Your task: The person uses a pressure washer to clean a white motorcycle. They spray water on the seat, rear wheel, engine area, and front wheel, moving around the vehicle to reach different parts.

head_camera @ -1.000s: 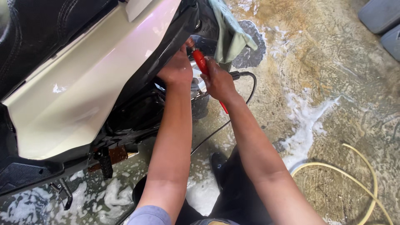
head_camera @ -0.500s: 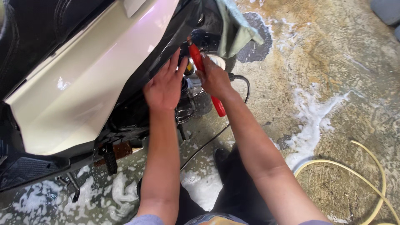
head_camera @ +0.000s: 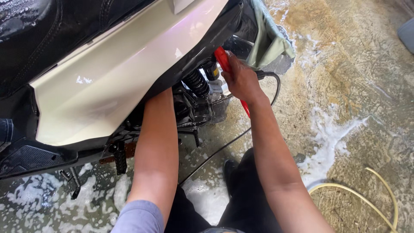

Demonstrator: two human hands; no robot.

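Reaching deeper than a moment ago, the left hand (head_camera: 166,97) vanishes under the scooter panel (head_camera: 112,82), fingers unseen, while the right hand (head_camera: 241,80) stays clenched around the red tool (head_camera: 222,58).

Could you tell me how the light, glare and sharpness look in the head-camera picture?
Head view: daylight from the upper right; soft glare patches on the scooter's white side panel; deep shadow underneath, where the left hand is hidden; the right hand on the red tool is sharp; no obvious blur; wet foamy floor glistens.
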